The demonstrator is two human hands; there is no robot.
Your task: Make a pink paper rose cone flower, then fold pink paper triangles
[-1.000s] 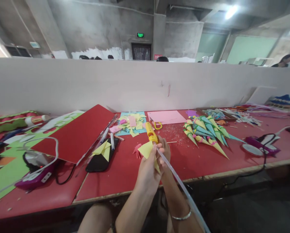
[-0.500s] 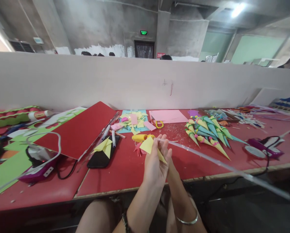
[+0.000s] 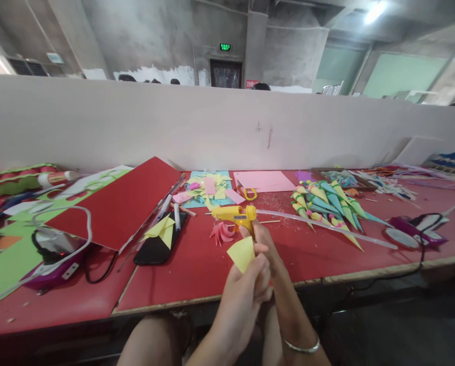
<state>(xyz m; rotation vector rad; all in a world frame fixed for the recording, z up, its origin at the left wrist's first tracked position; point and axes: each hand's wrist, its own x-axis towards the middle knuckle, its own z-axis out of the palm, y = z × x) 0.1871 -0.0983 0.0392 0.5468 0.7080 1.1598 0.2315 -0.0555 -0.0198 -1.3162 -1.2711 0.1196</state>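
My left hand (image 3: 246, 290) is closed around a rolled piece of yellow paper (image 3: 243, 253), whose wide end shows above the thumb. Just behind it, my right hand (image 3: 263, 238) grips the handle of a yellow glue gun (image 3: 235, 215), partly covered by the left hand. The gun's nozzle points left, and a long clear glue stick (image 3: 326, 223) runs out of its back to the right. Below the nozzle lies a fringed pink paper piece (image 3: 222, 233) on the red table. Folded yellow paper (image 3: 162, 230) rests on a black phone (image 3: 151, 254) to the left.
Several yellow and blue paper cones (image 3: 326, 201) lie in a pile on the right. Paper scraps cover a blue sheet (image 3: 191, 202) at the back, near yellow-handled scissors (image 3: 250, 194). Purple power strips (image 3: 54, 272) with cords sit at both sides. A white partition (image 3: 135, 122) stands behind.
The glue gun has come up from the table in my right hand, its glue stick swinging up. My left hand with the yellow paper has moved lower and closed more tightly.
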